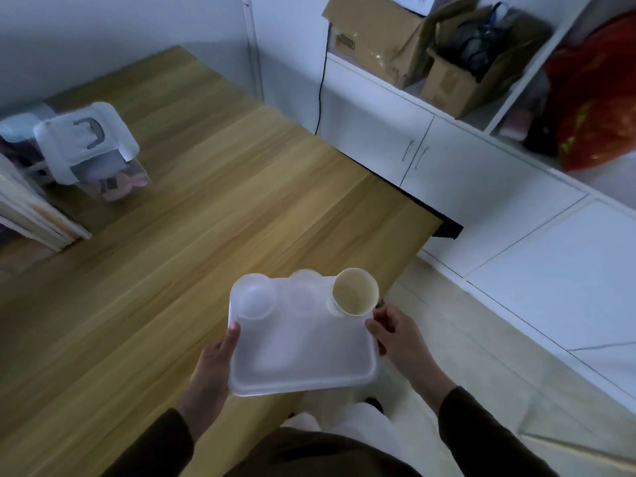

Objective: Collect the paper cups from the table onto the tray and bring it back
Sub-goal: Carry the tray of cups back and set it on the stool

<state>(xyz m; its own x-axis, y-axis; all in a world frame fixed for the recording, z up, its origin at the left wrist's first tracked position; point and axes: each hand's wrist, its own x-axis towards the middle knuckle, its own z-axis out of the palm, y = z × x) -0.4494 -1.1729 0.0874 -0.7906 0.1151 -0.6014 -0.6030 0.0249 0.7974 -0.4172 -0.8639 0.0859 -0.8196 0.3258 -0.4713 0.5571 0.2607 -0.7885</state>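
Note:
I hold a white plastic tray (303, 366) in front of me, above the near corner of the wooden table (192, 215). My left hand (213, 370) grips its left edge, thumb on the rim. My right hand (399, 339) grips its right edge. One paper cup (354, 294) with a tan inside stands upright in the tray's far right corner. Two round hollows on the tray's far side hold nothing.
A white and clear lidded storage box (89, 149) stands at the table's far left, with flat boards beside it. White cabinets (447, 166) run along the right, topped by shelves with cardboard boxes (447, 74) and a red bag (599, 98). Pale floor lies to my right.

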